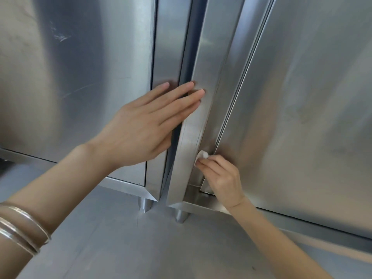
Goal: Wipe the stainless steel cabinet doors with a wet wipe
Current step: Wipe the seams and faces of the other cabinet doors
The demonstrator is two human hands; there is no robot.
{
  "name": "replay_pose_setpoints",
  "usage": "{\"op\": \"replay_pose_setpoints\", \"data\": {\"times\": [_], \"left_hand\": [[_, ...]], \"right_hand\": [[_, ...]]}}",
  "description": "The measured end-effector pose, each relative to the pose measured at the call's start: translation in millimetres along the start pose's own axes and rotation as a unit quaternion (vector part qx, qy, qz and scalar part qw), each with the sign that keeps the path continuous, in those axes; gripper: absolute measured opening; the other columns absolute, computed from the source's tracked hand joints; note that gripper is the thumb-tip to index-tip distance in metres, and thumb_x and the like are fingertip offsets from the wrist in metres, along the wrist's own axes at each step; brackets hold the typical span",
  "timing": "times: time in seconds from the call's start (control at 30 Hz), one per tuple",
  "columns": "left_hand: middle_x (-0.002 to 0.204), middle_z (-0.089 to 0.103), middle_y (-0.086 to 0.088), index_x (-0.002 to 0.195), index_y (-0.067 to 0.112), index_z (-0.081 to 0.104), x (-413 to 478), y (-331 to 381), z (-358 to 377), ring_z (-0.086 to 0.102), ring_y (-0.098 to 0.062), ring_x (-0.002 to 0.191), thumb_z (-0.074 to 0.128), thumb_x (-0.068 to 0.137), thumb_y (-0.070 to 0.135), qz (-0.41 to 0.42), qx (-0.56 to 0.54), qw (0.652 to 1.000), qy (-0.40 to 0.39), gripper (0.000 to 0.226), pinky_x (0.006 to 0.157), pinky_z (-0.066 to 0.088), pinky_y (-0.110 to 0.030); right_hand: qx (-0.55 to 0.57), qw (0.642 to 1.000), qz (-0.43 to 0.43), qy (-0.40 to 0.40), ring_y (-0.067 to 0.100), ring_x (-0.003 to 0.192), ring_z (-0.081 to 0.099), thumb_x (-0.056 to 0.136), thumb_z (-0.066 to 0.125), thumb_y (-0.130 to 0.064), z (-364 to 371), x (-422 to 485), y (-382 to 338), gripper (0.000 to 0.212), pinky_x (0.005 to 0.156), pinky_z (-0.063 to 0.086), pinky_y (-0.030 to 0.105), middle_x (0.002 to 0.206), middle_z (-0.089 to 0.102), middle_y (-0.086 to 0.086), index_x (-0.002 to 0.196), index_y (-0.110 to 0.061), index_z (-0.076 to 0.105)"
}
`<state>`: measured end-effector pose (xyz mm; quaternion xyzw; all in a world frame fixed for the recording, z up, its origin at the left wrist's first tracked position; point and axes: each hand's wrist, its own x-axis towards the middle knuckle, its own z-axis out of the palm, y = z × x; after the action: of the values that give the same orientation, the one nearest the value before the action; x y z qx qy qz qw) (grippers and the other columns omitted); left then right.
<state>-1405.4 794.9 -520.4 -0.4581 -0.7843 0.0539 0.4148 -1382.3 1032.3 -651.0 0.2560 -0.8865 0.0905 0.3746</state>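
Note:
Two stainless steel cabinets meet at a corner. The left cabinet door (pixel 76 77) fills the left side, the right cabinet door (pixel 302 97) the right. Between them runs a steel corner post (pixel 209 63). My left hand (pixel 149 125) lies flat with straight fingers across the gap, fingertips on the post. Low down, my right hand (pixel 223 178) pinches a small white wet wipe (pixel 202 156) and holds it against the recess between the post and the right door's edge.
Two short round steel legs (pixel 145 205) (pixel 181 216) stand under the cabinets on a grey floor (pixel 141 248). Silver bangles (pixel 20 228) circle my left wrist. Smudges and scratches mark the left door's upper part.

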Motion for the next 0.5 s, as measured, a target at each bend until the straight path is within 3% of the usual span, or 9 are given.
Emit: {"op": "replay_pose_setpoints", "data": {"times": [0.03,0.1,0.23,0.5], "left_hand": [[0.159,0.020,-0.007,0.150,0.005,0.026,-0.3,0.6,1.3,0.014,-0.024,0.148,0.046,0.085,0.015,-0.001,-0.003,1.000,-0.001,0.069,0.120,0.017,-0.044],[0.158,0.022,-0.008,0.149,0.005,0.028,-0.2,4.6,5.0,0.016,-0.025,0.147,0.050,0.086,0.015,-0.009,-0.016,1.000,0.010,0.068,0.119,0.019,-0.044],[0.156,0.026,-0.010,0.147,0.003,0.033,1.4,10.9,7.7,0.021,-0.028,0.146,0.062,0.085,0.012,-0.024,-0.040,0.998,0.035,0.069,0.117,0.024,-0.047],[0.156,0.026,-0.012,0.146,0.002,0.035,-2.6,12.1,6.6,0.022,-0.030,0.145,0.069,0.079,0.012,-0.015,-0.022,0.999,0.024,0.076,0.116,0.026,-0.049]], "right_hand": [[-0.012,0.999,0.000,0.033,0.015,0.093,0.059,0.083,0.056,0.006,-1.4,3.5,2.3,0.016,0.093,0.044,0.013,0.094,0.071,0.015,0.091,0.010,0.069],[-0.012,0.999,0.007,0.041,0.017,0.094,0.060,0.087,0.050,0.003,-0.3,4.6,5.6,0.021,0.094,0.037,0.007,0.095,0.071,0.016,0.092,0.011,0.069],[-0.050,0.997,-0.051,0.029,0.019,0.079,0.070,0.100,0.037,-0.007,15.5,-12.9,0.3,0.042,0.067,0.056,0.025,0.086,0.073,0.010,0.082,0.003,0.073],[-0.104,0.992,-0.065,-0.003,0.014,0.068,0.067,0.085,0.054,-0.006,34.8,-34.1,-2.7,0.025,0.054,0.048,0.021,0.076,0.072,-0.001,0.072,-0.011,0.075]]}}
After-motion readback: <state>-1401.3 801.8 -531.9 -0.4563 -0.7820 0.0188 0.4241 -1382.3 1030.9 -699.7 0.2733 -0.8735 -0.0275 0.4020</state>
